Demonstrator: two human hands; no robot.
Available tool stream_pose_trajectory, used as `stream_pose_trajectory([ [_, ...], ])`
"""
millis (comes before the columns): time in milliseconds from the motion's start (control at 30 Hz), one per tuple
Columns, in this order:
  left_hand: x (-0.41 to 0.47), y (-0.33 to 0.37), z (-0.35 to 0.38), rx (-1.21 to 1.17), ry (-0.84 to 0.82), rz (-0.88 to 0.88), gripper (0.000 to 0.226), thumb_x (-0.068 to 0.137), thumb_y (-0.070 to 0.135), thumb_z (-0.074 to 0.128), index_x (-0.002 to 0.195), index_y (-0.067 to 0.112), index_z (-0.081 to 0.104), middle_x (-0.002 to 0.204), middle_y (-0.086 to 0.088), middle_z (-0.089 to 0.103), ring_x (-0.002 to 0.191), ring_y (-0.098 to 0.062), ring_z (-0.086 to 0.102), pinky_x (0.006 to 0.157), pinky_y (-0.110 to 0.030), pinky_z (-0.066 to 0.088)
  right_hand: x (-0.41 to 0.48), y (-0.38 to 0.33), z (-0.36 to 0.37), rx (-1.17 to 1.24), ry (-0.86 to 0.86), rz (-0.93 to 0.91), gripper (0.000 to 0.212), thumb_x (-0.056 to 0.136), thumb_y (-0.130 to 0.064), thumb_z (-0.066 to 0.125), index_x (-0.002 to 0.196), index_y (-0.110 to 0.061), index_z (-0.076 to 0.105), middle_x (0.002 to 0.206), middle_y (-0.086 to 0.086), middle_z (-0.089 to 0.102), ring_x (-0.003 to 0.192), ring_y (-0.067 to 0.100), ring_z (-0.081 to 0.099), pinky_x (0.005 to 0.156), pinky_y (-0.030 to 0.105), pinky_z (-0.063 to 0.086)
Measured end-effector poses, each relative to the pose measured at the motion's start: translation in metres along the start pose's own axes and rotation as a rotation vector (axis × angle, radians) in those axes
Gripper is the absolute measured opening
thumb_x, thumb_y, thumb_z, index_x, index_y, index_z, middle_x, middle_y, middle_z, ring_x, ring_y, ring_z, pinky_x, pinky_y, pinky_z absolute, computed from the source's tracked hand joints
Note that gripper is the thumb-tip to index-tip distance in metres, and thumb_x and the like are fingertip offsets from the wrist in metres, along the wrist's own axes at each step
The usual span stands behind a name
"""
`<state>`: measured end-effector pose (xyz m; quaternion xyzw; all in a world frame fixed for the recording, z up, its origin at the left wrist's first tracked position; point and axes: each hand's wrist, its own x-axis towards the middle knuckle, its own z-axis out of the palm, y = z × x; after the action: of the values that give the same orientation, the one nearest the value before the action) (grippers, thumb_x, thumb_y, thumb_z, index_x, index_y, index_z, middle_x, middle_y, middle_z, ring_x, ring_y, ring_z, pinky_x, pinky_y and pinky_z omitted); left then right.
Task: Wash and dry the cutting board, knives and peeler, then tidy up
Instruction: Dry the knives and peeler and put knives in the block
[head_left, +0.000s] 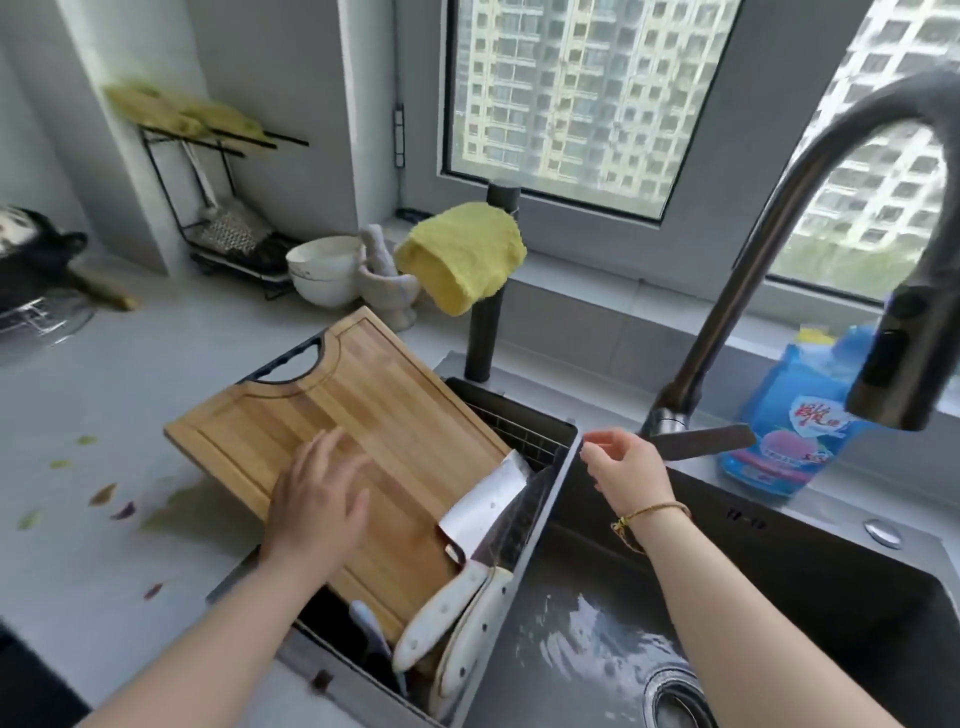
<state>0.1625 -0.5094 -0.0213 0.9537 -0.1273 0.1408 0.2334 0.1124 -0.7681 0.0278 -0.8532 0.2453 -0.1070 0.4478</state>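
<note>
Left hand (317, 499): forearm comes in from lower left; fingers straight, slightly spread, on or just over the board (337, 410), contact blurred.
Right hand (623, 470): raised above the divider (540, 519), fingers loosely curled, gripping nothing, just short of the tap lever (701, 441).
Board edges: tilted over the left sink compartment, far corner on the counter (104, 389).
Knives (457, 623): white handles, wedged between board and divider.
Open room: basin (779, 597) to the right, water in it.
Counts: one board, two knives, two stacked bowls (322, 270), one cloth (462, 254).
</note>
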Motion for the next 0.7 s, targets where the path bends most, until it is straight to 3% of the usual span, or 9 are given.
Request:
stream_pose_trajectory([
  [100, 0.022, -0.038, -0.027, 0.058, 0.031, -0.035, 0.042, 0.089, 0.017, 0.055, 0.131, 0.013, 0.051, 0.153, -0.010, 0.021, 0.143, -0.026, 0.012, 0.115, -0.037, 0.006, 0.006, -0.059, 0.018, -0.061, 0.005, -0.149, 0.033, 0.091, -0.017, 0.053, 0.123, -0.007, 0.052, 0.120, 0.010, 0.057, 0.099, 0.016, 0.053, 0.088, 0.024, 0.042],
  [233, 0.044, -0.076, -0.043, 0.258, -0.116, 0.035, 0.052, 0.097, 0.034, 0.037, 0.146, 0.024, 0.022, 0.157, -0.004, -0.003, 0.145, -0.019, -0.007, 0.114, -0.032, -0.008, 0.009, -0.128, 0.044, -0.078, 0.124, -0.368, 0.069, 0.083, -0.021, 0.066, 0.140, -0.011, 0.029, 0.141, 0.009, 0.032, 0.132, 0.022, 0.030, 0.113, 0.033, 0.024],
  [333, 0.049, -0.086, -0.036, 0.348, -0.200, 0.097, 0.053, 0.098, 0.039, 0.025, 0.148, 0.027, 0.011, 0.157, -0.001, -0.008, 0.144, -0.017, -0.011, 0.092, -0.026, -0.040, 0.012, -0.153, 0.060, -0.207, 0.167, -0.428, 0.087, 0.078, -0.025, 0.070, 0.145, -0.019, 0.015, 0.152, 0.006, 0.012, 0.141, 0.021, 0.010, 0.113, 0.029, 0.011],
  [400, 0.048, -0.096, -0.026, 0.342, -0.134, 0.193, 0.052, 0.096, 0.036, 0.035, 0.146, 0.023, 0.026, 0.156, -0.006, 0.009, 0.145, -0.021, 0.005, 0.080, -0.025, -0.045, 0.016, -0.161, 0.069, -0.308, 0.171, -0.418, 0.090, 0.079, -0.025, 0.070, 0.146, -0.023, 0.009, 0.154, 0.004, 0.004, 0.142, 0.022, 0.006, 0.114, 0.031, 0.012],
  [433, 0.048, -0.099, -0.027, 0.358, -0.120, 0.229, 0.049, 0.090, 0.032, 0.051, 0.137, 0.018, 0.045, 0.150, -0.012, 0.030, 0.140, -0.026, 0.026, 0.090, -0.025, -0.042, 0.019, -0.165, 0.072, -0.361, 0.172, -0.407, 0.091, 0.080, -0.025, 0.068, 0.146, -0.024, 0.007, 0.154, 0.004, 0.002, 0.142, 0.022, 0.006, 0.114, 0.032, 0.013],
  [500, 0.051, -0.104, -0.027, 0.364, -0.144, 0.264, 0.044, 0.061, 0.027, 0.078, 0.101, 0.009, 0.073, 0.116, -0.019, 0.064, 0.108, -0.034, 0.062, 0.111, -0.028, -0.021, 0.024, -0.173, 0.077, -0.451, 0.175, -0.380, 0.088, 0.082, -0.024, 0.066, 0.147, -0.022, 0.006, 0.154, 0.005, 0.004, 0.142, 0.023, 0.010, 0.114, 0.032, 0.015],
  [567, 0.053, -0.109, -0.022, 0.294, -0.200, 0.289, 0.046, 0.045, 0.027, 0.085, 0.086, 0.007, 0.077, 0.103, -0.019, 0.069, 0.095, -0.035, 0.067, 0.114, -0.030, -0.011, 0.029, -0.180, 0.080, -0.494, 0.207, -0.356, 0.078, 0.086, -0.021, 0.060, 0.146, -0.019, 0.011, 0.153, 0.006, 0.012, 0.139, 0.025, 0.020, 0.110, 0.033, 0.024],
  [633, 0.054, -0.111, -0.026, 0.293, -0.198, 0.318, 0.040, 0.049, 0.028, 0.079, 0.083, 0.007, 0.077, 0.101, -0.019, 0.070, 0.093, -0.036, 0.068, 0.114, -0.030, -0.009, 0.031, -0.186, 0.080, -0.511, 0.271, -0.340, 0.059, 0.091, -0.013, 0.050, 0.143, -0.017, 0.022, 0.149, 0.006, 0.024, 0.129, 0.029, 0.038, 0.099, 0.036, 0.037],
  [700, 0.052, -0.116, -0.027, 0.303, -0.214, 0.344, 0.037, 0.056, 0.034, 0.068, 0.081, 0.009, 0.077, 0.099, -0.017, 0.071, 0.092, -0.035, 0.068, 0.114, -0.030, -0.009, 0.029, -0.192, 0.077, -0.546, 0.328, -0.326, 0.048, 0.094, -0.007, 0.041, 0.140, -0.016, 0.033, 0.143, 0.007, 0.036, 0.121, 0.029, 0.047, 0.095, 0.035, 0.039],
])
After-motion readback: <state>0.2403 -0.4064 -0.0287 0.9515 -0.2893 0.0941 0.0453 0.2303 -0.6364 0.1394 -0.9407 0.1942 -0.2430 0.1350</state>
